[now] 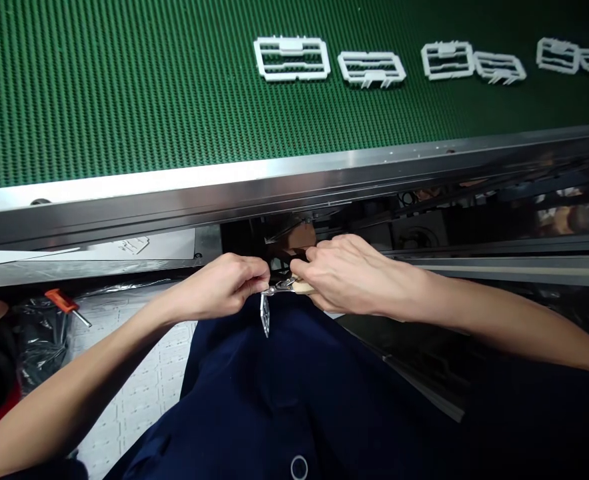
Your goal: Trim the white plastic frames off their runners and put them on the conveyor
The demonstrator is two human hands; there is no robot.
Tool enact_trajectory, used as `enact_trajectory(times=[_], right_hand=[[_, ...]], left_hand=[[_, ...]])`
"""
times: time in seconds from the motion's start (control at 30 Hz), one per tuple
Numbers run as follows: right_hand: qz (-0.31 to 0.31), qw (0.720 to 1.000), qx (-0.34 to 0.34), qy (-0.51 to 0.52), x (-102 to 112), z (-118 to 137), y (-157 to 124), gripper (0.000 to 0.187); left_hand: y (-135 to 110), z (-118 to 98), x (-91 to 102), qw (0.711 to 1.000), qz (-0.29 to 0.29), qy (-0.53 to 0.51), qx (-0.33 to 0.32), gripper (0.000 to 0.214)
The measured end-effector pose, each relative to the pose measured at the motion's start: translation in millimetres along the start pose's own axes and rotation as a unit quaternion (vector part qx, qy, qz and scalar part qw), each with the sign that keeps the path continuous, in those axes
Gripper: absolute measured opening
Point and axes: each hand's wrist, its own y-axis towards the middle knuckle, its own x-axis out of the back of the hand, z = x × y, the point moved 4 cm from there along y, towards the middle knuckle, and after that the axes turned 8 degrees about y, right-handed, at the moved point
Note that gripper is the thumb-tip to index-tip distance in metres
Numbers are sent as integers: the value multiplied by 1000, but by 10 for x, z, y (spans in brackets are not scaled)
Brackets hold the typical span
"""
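Across the top of my view ran a wide green studded conveyor belt (124, 87), bordered along its near side by a stainless steel rail (254, 180). Six white plastic frames (291, 59) lay in a loose row on the belt, well apart from the rail. Below the rail I could see a navy work garment (274, 393) filling the lower middle of the picture, with a white perforated floor mat (134, 393) to its left. A crumpled black plastic bag (39, 340) sat beyond the mat, and an orange-handled tool (61, 301) lay just beside the bag. Both of the person's hands were raised together just below the rail, directly in front of the navy chest. The left hand (219, 287) had its fingertips (263, 275) pinched narrowly on a small silver metal part (265, 315), whose pointed end hung downward. The right hand (349, 273) was closed just as narrowly at the other side of that part, with its fingers (304, 257) curled over a pale tan piece (303, 287). From where I sat, the fingers hid much of the metal part, so I could not make out its exact shape.
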Motion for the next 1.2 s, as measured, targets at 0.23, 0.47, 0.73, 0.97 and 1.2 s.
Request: enact_trajectory(times=[0.23, 0.47, 0.73, 0.97, 1.2], right_hand=[[13, 996, -33, 81, -217, -154, 96, 15], [29, 972, -167, 162, -489, -418, -62, 27], [-58, 922, -274, 266, -780, -515, -128, 34], [-182, 845, -250, 435, -893, -227, 175, 33], [-192, 871, -244, 381, -933, -344, 76, 37]], left_hand=[[-13, 79, -42, 998, -26, -39, 48, 18], [-101, 244, -242, 961, -76, -202, 171, 29], [-75, 333, -691, 832, -95, -498, 223, 39], [0, 336, -808, 758, -100, -608, 215, 45], [46, 265, -897, 704, -93, -674, 203, 57]])
